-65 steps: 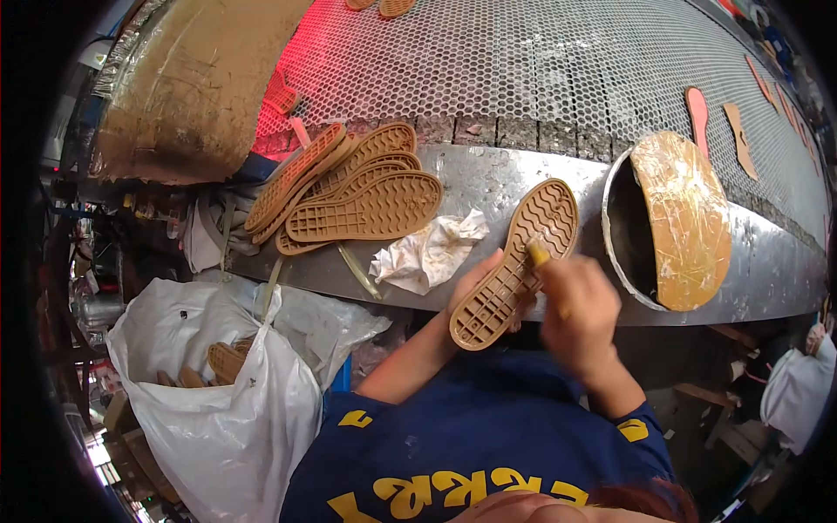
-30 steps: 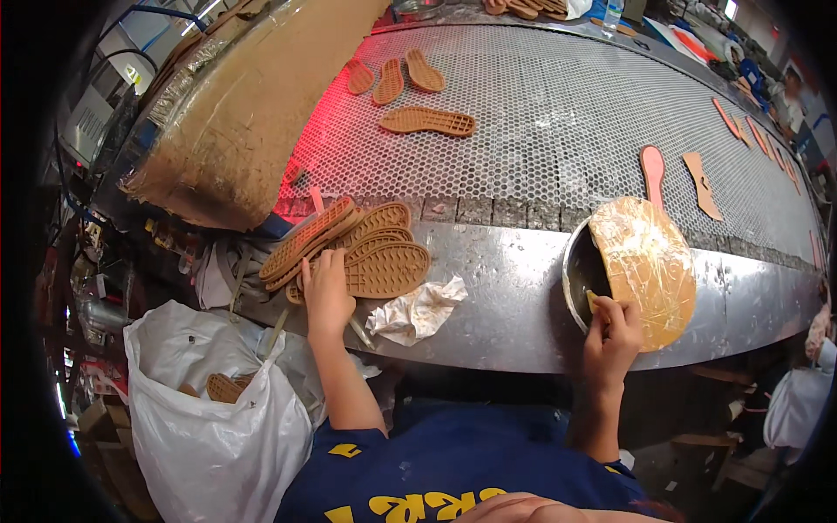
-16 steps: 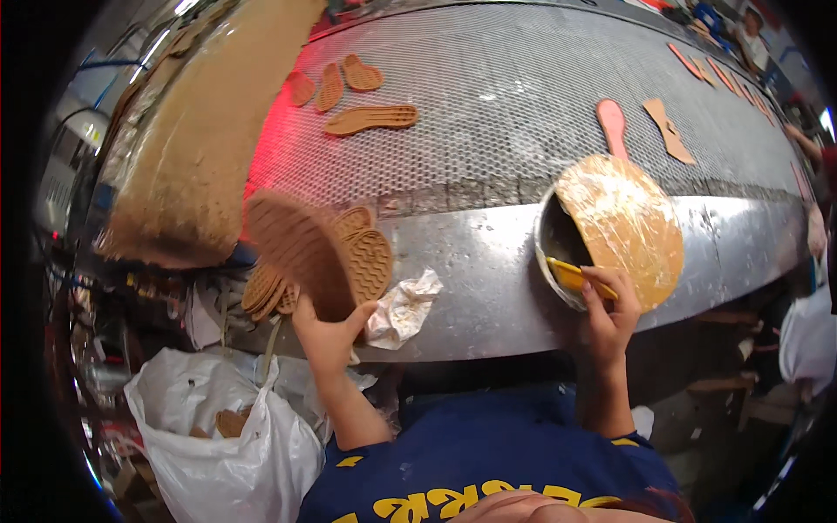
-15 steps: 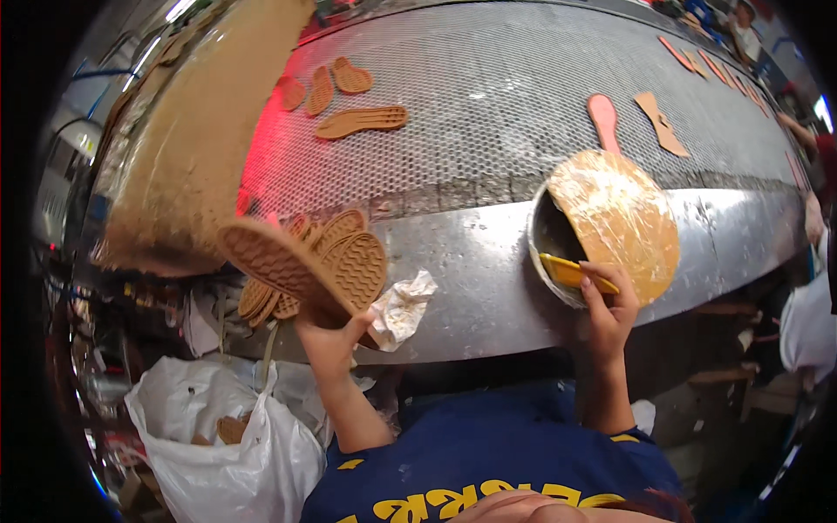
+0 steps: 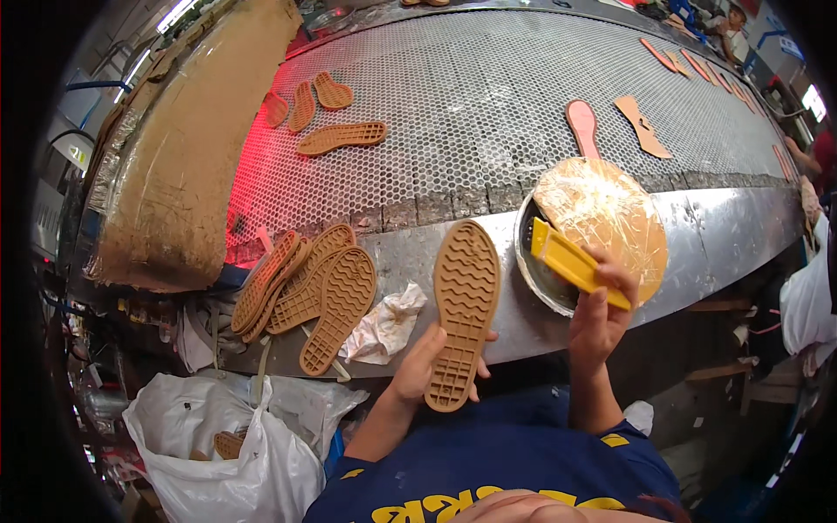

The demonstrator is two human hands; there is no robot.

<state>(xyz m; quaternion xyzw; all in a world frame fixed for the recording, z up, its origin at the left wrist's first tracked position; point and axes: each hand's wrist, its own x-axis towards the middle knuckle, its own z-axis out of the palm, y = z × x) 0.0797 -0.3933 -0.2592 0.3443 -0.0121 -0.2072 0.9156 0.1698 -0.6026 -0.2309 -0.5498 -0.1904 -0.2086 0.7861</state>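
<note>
A tan shoe sole (image 5: 467, 296) stands upright in my left hand (image 5: 417, 370), its wavy and gridded tread facing me. The thumb lies along its edge and fingertips show on the other side. Over the open part of a round pot (image 5: 527, 277), my right hand (image 5: 602, 314) grips a yellow brush (image 5: 565, 255) by its flat handle; the dark tip is small and hard to make out. A round, plastic-wrapped tan board (image 5: 606, 205) covers most of the pot. Left of the held sole lie a crumpled, stained paper (image 5: 386, 324) and a pile of similar soles (image 5: 342, 292).
Beyond the metal ledge runs a mesh conveyor (image 5: 453, 113), bearing several soles (image 5: 340, 137) and pinkish strips. A worn cardboard-like cover (image 5: 187, 157) stands at left. Below it hangs a white plastic bag (image 5: 218, 471) with soles inside. Another person (image 5: 731, 30) is at far right.
My left hand has brought the sole rightward and turned it upright, away from the pile. My right hand has lifted and tilted the brush at the pot. The whole view has shifted slightly.
</note>
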